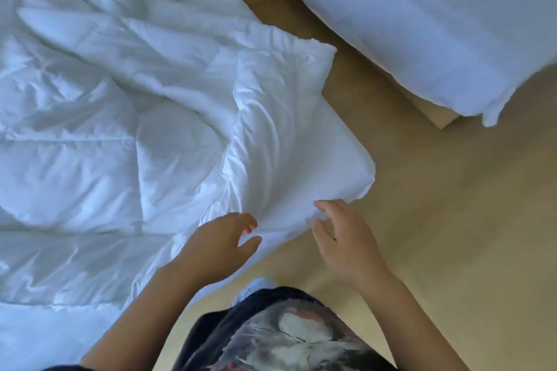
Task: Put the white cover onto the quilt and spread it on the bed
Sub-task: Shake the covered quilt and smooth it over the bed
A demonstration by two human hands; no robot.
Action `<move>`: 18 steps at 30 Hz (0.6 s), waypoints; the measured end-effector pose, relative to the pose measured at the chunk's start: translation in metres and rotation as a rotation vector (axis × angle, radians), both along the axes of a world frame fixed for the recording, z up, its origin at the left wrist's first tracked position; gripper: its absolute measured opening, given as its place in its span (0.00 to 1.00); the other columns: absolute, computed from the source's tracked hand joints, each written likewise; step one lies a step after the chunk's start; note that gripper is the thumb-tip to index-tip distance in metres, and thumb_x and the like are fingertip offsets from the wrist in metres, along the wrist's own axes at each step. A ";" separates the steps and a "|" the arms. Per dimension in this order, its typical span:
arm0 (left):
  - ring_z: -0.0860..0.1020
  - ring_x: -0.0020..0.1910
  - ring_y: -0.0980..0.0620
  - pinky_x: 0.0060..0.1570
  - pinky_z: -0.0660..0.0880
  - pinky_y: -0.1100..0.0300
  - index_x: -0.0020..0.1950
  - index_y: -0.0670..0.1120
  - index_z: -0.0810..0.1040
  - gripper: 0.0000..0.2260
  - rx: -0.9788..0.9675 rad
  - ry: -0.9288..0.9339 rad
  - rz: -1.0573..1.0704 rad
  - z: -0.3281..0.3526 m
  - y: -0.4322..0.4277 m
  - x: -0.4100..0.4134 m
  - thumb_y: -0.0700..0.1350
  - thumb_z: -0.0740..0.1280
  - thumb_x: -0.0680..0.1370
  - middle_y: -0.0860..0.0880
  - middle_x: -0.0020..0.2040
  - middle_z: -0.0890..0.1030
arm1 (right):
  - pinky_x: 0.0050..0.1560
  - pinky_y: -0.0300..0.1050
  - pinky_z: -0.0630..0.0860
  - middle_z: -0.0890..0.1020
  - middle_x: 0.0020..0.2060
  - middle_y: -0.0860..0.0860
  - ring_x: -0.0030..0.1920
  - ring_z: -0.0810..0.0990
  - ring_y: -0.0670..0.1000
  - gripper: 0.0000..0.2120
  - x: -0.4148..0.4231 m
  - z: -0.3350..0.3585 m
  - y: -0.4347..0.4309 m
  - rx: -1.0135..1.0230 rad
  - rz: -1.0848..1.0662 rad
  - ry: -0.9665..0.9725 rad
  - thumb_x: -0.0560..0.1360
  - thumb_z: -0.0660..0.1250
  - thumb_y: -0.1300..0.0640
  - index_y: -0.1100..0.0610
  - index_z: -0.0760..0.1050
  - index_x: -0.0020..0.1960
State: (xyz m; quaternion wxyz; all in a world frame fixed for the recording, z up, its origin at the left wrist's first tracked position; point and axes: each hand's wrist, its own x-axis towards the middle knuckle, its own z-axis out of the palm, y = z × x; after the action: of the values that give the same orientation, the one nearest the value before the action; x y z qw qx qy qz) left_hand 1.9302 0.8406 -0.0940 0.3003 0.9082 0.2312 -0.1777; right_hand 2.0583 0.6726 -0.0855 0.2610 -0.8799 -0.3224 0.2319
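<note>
A white stitched quilt (pixel 90 135) lies crumpled over the bed on the left. Its near right corner, wrapped in smoother white cover fabric (pixel 289 141), hangs over the bed's corner towards me. My left hand (pixel 223 241) hovers at the lower edge of that corner, fingers loosely curved, thumb apart, holding nothing. My right hand (pixel 343 235) is just right of it, fingers spread and relaxed, fingertips touching the bunched corner fabric (pixel 319 214). Whether the quilt sits inside the cover cannot be told.
A second bed (pixel 422 24) with white bedding stands at the upper right on a wooden base. Beige floor (pixel 437 205) runs between the two beds and under me. My dark patterned shirt fills the bottom centre.
</note>
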 end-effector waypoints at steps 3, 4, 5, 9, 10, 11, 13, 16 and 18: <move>0.76 0.54 0.57 0.53 0.70 0.64 0.62 0.53 0.73 0.13 0.003 0.001 0.182 0.007 -0.007 0.051 0.54 0.61 0.79 0.59 0.56 0.76 | 0.58 0.36 0.62 0.74 0.62 0.49 0.65 0.67 0.48 0.18 0.091 0.008 0.018 0.007 0.126 -0.039 0.80 0.58 0.55 0.56 0.69 0.68; 0.76 0.54 0.57 0.54 0.71 0.63 0.62 0.53 0.74 0.13 0.009 -0.015 0.244 0.008 -0.007 0.070 0.54 0.61 0.79 0.60 0.55 0.75 | 0.57 0.35 0.62 0.74 0.63 0.49 0.65 0.67 0.48 0.18 0.118 0.010 0.025 0.021 0.166 -0.040 0.80 0.57 0.55 0.57 0.69 0.69; 0.76 0.54 0.57 0.54 0.71 0.62 0.61 0.53 0.74 0.13 0.012 -0.035 0.308 0.007 -0.007 0.091 0.54 0.62 0.79 0.60 0.53 0.75 | 0.58 0.34 0.61 0.74 0.63 0.48 0.65 0.67 0.48 0.18 0.145 0.011 0.031 0.026 0.213 -0.037 0.80 0.57 0.55 0.57 0.69 0.69; 0.75 0.57 0.55 0.56 0.70 0.63 0.64 0.50 0.74 0.15 0.049 -0.064 0.469 0.000 0.009 0.202 0.54 0.62 0.79 0.55 0.60 0.76 | 0.58 0.32 0.60 0.73 0.63 0.48 0.65 0.67 0.47 0.18 0.258 0.005 0.047 0.011 0.394 -0.049 0.80 0.58 0.55 0.57 0.69 0.69; 0.75 0.58 0.54 0.57 0.70 0.62 0.65 0.50 0.73 0.16 0.074 -0.052 0.467 -0.003 0.017 0.237 0.54 0.61 0.80 0.54 0.61 0.76 | 0.58 0.31 0.60 0.72 0.63 0.48 0.65 0.66 0.46 0.18 0.290 0.003 0.051 -0.001 0.413 -0.040 0.80 0.58 0.55 0.57 0.69 0.69; 0.75 0.58 0.53 0.58 0.70 0.61 0.66 0.50 0.72 0.16 0.090 -0.041 0.455 -0.003 0.026 0.272 0.54 0.60 0.80 0.53 0.62 0.75 | 0.58 0.31 0.61 0.72 0.63 0.47 0.65 0.66 0.45 0.17 0.321 0.003 0.054 -0.013 0.422 -0.028 0.80 0.58 0.55 0.57 0.69 0.68; 0.75 0.56 0.51 0.58 0.71 0.58 0.65 0.49 0.73 0.16 0.060 -0.069 0.484 0.002 0.037 0.341 0.54 0.61 0.80 0.52 0.60 0.75 | 0.59 0.32 0.62 0.71 0.63 0.46 0.64 0.66 0.44 0.17 0.381 0.007 0.061 -0.052 0.451 0.010 0.80 0.58 0.55 0.56 0.69 0.68; 0.76 0.53 0.53 0.54 0.72 0.58 0.62 0.49 0.74 0.14 0.000 -0.162 0.537 0.011 0.051 0.431 0.53 0.62 0.79 0.53 0.57 0.77 | 0.53 0.30 0.62 0.71 0.61 0.45 0.57 0.68 0.40 0.16 0.464 0.010 0.077 -0.088 0.504 0.039 0.81 0.57 0.53 0.53 0.69 0.68; 0.76 0.53 0.54 0.54 0.72 0.60 0.63 0.49 0.74 0.14 -0.020 -0.140 0.540 0.010 0.061 0.482 0.53 0.62 0.79 0.54 0.57 0.76 | 0.55 0.30 0.62 0.70 0.63 0.43 0.60 0.68 0.40 0.17 0.516 0.008 0.099 -0.094 0.500 0.078 0.81 0.57 0.52 0.52 0.68 0.69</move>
State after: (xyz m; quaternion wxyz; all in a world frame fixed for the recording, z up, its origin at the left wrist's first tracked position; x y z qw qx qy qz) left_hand 2.4119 0.9019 -0.0835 0.3608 0.8208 0.4417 -0.0305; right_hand 2.5743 0.7715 -0.0776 0.1666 -0.7743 -0.5084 0.3380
